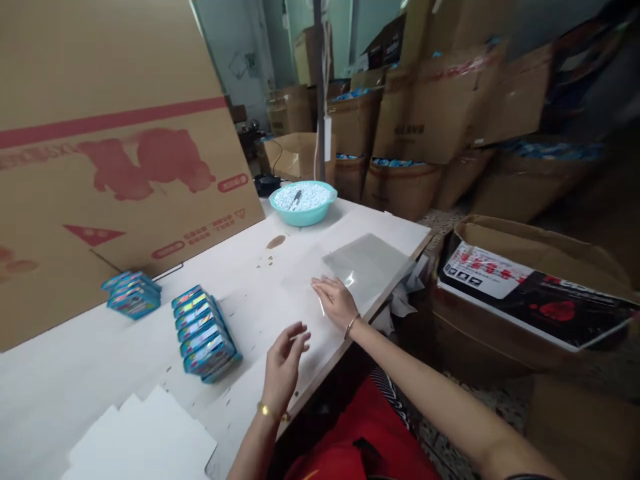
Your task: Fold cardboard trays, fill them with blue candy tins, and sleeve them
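Nearest the camera are the forearms and the red clothing (350, 440) of the person, just off the near edge of the worktop (260, 280). The right hand (336, 303), with 1 bracelet (351, 326) at the wrist, reaches over that edge onto the clear film (373, 267). Its fingers are outstretched and close together at the left part of the film; whether they pinch it, I cannot tell. The film lies flat toward the right corner of the worktop, shiny where light catches it. The left hand (283, 363), with a gold-coloured bracelet (265, 408), is near the near edge, its fingers loosely curled and partly open, with nothing visible in them.

To the left of the hands, blue packets (205, 333) stand in a row, and 1 smaller group of blue boxes (133, 293) sits farther left, beside the big cardboard panel (120, 153) with red print. White card sheets (145, 437) overlap at the lower left. Close to the far edge is 1 turquoise bowl (303, 212) filled with small pale pieces (315, 195), with a dark tool (297, 198) on top. A brown stain (276, 242) marks the surface in front of it. Off the right corner stands an open carton (530, 300) with a black, white and red label; more cartons (415, 120) are stacked behind.
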The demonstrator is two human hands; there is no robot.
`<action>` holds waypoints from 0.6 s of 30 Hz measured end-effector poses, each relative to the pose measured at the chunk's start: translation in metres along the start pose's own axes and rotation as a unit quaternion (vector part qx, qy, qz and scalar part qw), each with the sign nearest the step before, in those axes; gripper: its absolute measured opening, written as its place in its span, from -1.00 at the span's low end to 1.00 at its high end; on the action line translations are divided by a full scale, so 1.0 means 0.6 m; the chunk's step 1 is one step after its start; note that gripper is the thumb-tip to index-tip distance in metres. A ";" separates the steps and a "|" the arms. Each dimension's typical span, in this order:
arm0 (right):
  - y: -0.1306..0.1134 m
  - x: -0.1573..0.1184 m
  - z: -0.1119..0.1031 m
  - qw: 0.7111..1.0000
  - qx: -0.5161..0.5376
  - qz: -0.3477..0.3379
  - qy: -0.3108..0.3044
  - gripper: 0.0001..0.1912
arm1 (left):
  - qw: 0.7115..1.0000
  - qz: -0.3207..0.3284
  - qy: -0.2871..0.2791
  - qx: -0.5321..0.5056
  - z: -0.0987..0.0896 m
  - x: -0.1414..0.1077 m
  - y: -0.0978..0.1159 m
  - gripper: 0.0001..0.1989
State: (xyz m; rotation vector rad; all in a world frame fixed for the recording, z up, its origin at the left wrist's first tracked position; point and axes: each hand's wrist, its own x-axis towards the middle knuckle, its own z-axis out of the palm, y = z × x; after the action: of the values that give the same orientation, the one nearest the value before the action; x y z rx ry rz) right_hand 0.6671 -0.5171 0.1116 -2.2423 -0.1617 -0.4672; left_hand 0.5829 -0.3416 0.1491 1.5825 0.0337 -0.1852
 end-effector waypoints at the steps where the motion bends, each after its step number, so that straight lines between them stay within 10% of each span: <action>1: -0.021 -0.019 0.008 1.000 0.026 -0.015 -0.005 -0.67 | 0.998 -0.013 0.034 -0.056 0.007 0.007 -0.006 -0.64; 6: -0.078 -0.071 0.044 0.996 0.072 -0.009 -0.044 -0.70 | 0.954 -0.140 0.154 -0.215 0.003 0.026 -0.047 -0.70; 10: -0.095 -0.083 0.052 0.988 0.087 -0.024 -0.122 -0.70 | 0.945 -0.134 0.111 -0.279 -0.015 0.026 -0.059 -0.66; 15: -0.098 -0.106 0.050 0.948 0.061 -0.029 -0.312 -0.06 | 0.936 -0.136 0.103 -0.308 -0.022 0.029 -0.061 -0.68; 18: -0.092 -0.125 0.069 0.961 0.032 0.018 -0.273 -0.10 | 0.940 -0.146 0.088 -0.297 -0.018 0.034 -0.066 -0.74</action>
State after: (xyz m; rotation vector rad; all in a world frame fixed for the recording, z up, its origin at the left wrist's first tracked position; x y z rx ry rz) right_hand 0.5945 -0.4466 0.0972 -2.2537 -0.4125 0.1863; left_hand 0.5987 -0.3318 0.1069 0.9778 0.4298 -0.2381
